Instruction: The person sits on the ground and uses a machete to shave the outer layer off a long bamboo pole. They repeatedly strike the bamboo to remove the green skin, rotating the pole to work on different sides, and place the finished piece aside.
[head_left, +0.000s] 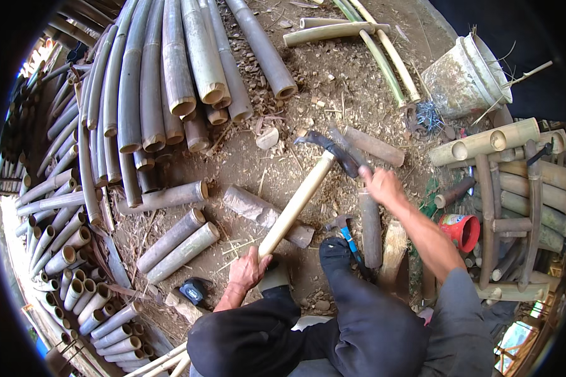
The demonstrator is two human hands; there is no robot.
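Presently, I record the left hand [248,270] clenched around the near end of a pale pole [297,203], which slants forward and rightward from that grip to meet a dark hooked head [342,157]. The right hand [385,187], just beside that head, grasps a grey tool [351,148], its kind too blurred to determine. Nearer me than the right grip lies a blue-handled hammer [352,246]; left of the left grip, a tape measure [194,290].

Between gray poles [267,53] and green pole [383,68], ground [330,88] lies open; nearer, stick [297,204] and hammer [352,244] bar the way.
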